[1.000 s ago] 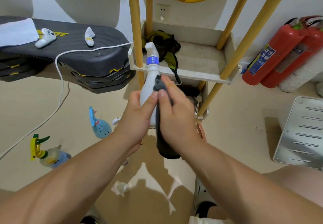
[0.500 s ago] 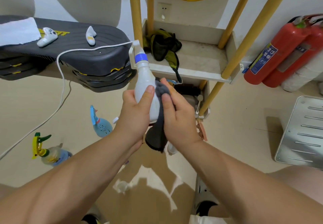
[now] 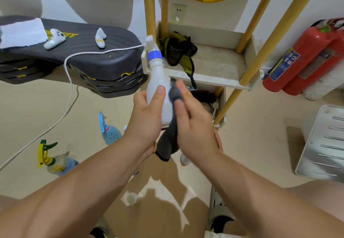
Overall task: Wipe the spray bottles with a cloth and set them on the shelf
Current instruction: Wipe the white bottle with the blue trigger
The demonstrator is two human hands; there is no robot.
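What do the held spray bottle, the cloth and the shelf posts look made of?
Spray bottle: translucent white plastic with a matte finish, judging by its milky, moulded body.
Cloth: soft dark grey fabric, perhaps microfibre; it hangs limp and folds.
Shelf posts: probably wood or bamboo. They are smooth, yellow-tan round poles, and no grain is visible.

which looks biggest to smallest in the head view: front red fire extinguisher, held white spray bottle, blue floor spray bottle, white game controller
1. front red fire extinguisher
2. white spray bottle, helped by nearness to camera
3. blue spray bottle and white game controller: alike, bottle partly hidden, unranked
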